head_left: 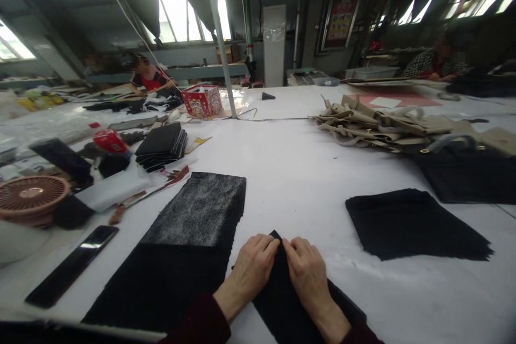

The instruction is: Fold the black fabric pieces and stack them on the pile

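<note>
A black fabric piece [282, 295] lies on the white table [306, 166] right in front of me. My left hand [252, 269] and my right hand [308, 274] rest side by side on it, fingers curled and pinching its far corner. Just left of my left hand stands a tall stack of black and grey-speckled fabric pieces [189, 236]. Another pile of black fabric [411, 223] lies to the right, apart from my hands.
A phone [72, 271] lies at the left near a pink fan [30, 196]. Black pouches [161, 145], a red bottle [108, 140] and a red box [201, 101] sit further back. Beige pieces [382, 126] and dark bags [467, 172] lie right. Other people work at the back.
</note>
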A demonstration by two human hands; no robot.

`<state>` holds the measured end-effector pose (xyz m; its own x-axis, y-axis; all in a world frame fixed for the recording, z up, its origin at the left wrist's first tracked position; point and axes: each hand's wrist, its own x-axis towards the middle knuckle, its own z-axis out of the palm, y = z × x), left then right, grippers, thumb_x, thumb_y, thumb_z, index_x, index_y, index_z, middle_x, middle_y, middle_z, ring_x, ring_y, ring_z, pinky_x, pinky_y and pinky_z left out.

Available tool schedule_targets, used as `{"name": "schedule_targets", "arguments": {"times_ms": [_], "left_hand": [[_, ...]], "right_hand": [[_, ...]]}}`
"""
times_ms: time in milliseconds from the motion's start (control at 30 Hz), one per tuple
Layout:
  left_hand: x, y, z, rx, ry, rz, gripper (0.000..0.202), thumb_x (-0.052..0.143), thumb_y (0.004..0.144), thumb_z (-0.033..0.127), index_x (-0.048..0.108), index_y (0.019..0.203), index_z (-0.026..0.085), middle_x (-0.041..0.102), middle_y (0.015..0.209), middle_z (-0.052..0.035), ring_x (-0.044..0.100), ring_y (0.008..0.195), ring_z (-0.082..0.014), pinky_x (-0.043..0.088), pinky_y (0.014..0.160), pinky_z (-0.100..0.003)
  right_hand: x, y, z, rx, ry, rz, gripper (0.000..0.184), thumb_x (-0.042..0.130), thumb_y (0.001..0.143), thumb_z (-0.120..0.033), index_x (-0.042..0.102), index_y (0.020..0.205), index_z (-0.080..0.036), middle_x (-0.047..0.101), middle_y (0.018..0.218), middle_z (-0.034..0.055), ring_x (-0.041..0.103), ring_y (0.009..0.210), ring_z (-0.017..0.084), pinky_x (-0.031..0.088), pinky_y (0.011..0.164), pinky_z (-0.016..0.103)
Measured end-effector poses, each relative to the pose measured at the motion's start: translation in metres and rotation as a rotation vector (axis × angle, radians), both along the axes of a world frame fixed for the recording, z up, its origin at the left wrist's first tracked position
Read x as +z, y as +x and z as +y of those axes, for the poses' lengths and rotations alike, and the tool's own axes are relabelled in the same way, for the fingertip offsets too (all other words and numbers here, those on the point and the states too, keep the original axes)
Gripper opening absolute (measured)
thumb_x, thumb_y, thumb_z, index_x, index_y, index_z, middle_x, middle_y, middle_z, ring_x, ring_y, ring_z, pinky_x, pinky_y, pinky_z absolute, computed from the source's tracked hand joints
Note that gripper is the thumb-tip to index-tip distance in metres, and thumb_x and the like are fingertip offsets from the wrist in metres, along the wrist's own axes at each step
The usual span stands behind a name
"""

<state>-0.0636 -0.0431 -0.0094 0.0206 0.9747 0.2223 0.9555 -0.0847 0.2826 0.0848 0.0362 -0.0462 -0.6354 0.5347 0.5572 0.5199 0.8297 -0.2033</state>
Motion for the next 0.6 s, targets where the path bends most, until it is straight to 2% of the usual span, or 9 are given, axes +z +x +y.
{"name": "schedule_targets", "arguments": {"times_ms": [100,167,600], "left_hand": [[-0.0052,-0.0017,-0.0014,0.015,0.027,-0.013,0.042,0.042,0.094,0.01,0.048,0.135,0.02,0.06,0.113,-0.0084,0.055,0.099,-0.0221,0.049,0.087,-0.039],[-0.0065,-0.0031,-0.001,0.012,0.023,-0.001,0.047,0.043,0.094,0.009,0.045,0.138,0.022,0.059,0.113,-0.0084,0.055,0.101,-0.0225,0.049,0.088,-0.04],[-0.0091,-0.0057,0.0018,0.036,0.042,-0.01,0.047,0.043,0.09,0.006,0.052,0.133,0.023,0.059,0.113,-0.0094,0.056,0.102,-0.0233,0.049,0.089,-0.04]], "right_hand": [[0.0031,0.0003,-0.0011,0.031,0.049,-0.024,0.029,0.04,0.094,-0.007,0.063,0.11,-0.013,0.056,0.082,0.0066,0.048,0.076,0.02,0.036,0.068,0.034],[0.0049,-0.0001,-0.0021,0.039,0.067,-0.052,0.03,0.039,0.094,-0.006,0.063,0.11,-0.012,0.056,0.082,0.007,0.048,0.075,0.021,0.037,0.068,0.035],[0.0043,-0.0016,-0.0023,0.084,0.048,-0.089,0.033,0.036,0.093,-0.003,0.06,0.116,-0.008,0.056,0.085,0.0084,0.049,0.077,0.021,0.039,0.069,0.037]]}}
